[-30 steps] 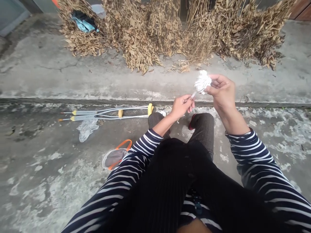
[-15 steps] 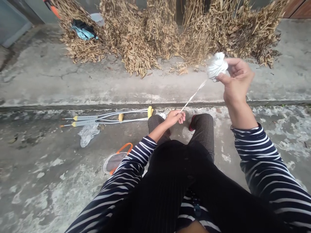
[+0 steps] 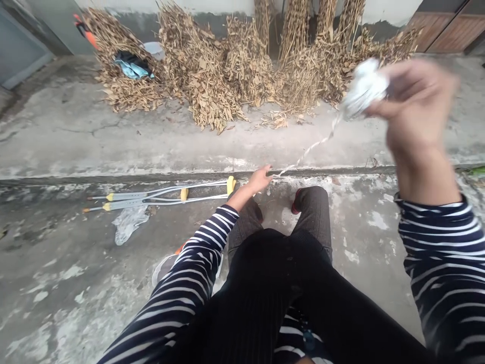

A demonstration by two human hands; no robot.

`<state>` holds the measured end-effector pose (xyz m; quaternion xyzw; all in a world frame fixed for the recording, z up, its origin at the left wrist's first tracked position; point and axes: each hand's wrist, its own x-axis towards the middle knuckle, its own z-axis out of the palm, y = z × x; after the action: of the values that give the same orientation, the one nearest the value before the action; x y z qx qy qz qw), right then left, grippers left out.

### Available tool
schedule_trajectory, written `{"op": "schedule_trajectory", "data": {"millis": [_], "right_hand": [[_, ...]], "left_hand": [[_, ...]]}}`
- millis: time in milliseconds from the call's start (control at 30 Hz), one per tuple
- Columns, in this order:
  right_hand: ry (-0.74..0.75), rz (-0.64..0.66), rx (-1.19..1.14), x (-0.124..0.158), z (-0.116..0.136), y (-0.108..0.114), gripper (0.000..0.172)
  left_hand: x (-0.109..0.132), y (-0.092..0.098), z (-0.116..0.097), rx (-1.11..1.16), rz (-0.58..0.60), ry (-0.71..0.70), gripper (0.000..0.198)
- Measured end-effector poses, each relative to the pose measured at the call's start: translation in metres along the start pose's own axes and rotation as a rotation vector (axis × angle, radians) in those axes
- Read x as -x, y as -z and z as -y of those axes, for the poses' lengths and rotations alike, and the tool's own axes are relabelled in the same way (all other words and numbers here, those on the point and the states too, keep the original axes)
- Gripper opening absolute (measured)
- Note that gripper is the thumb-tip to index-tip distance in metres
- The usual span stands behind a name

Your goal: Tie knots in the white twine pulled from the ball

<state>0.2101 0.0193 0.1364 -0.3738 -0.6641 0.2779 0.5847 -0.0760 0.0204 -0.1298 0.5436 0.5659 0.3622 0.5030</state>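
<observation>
My right hand (image 3: 419, 103), blurred by motion, is raised at the upper right. Its thumb and fingers pinch a ball of white cord (image 3: 364, 90), bundled and wrapped round itself. From the ball a twisted strand (image 3: 313, 146) runs down to the left in a slightly slack curve. My left hand (image 3: 259, 180) is low in the middle, above my knees, closed at the strand's other end. Its fingertips are small and partly hidden, with the cord coming out beside them.
Dried leafy plant bundles (image 3: 212, 76) lean along the wall on a raised concrete ledge (image 3: 151, 146). Crutches (image 3: 162, 194) lie below it on the left, beside a clear plastic bag (image 3: 129, 222). My left sleeve partly covers a round container (image 3: 162, 268). Dark and light-blue cloth (image 3: 132, 66) rests on the plants.
My right hand has moved up and right with the ball of cord. My left hand has shifted slightly left. The strand between them is longer and now sags instead of running straight.
</observation>
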Motion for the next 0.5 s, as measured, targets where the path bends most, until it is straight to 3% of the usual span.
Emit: {"op": "schedule_trajectory", "data": {"millis": [100, 233, 400, 500], "right_hand": [[-0.254, 0.169, -0.017, 0.027, -0.022, -0.041, 0.016], [-0.311, 0.229, -0.151, 0.037, -0.063, -0.068, 0.033], [-0.435, 0.271, -0.261, 0.042, -0.079, -0.074, 0.044], [-0.521, 0.285, -0.304, 0.045, -0.077, -0.071, 0.046]], "left_hand": [[0.0, -0.017, -0.05, 0.263, 0.008, -0.191, 0.054], [0.011, -0.042, -0.101, 0.53, 0.02, -0.286, 0.043], [0.024, -0.049, -0.115, 0.489, -0.071, -0.206, 0.006], [0.029, -0.047, -0.115, 0.453, -0.035, -0.214, 0.012]]}}
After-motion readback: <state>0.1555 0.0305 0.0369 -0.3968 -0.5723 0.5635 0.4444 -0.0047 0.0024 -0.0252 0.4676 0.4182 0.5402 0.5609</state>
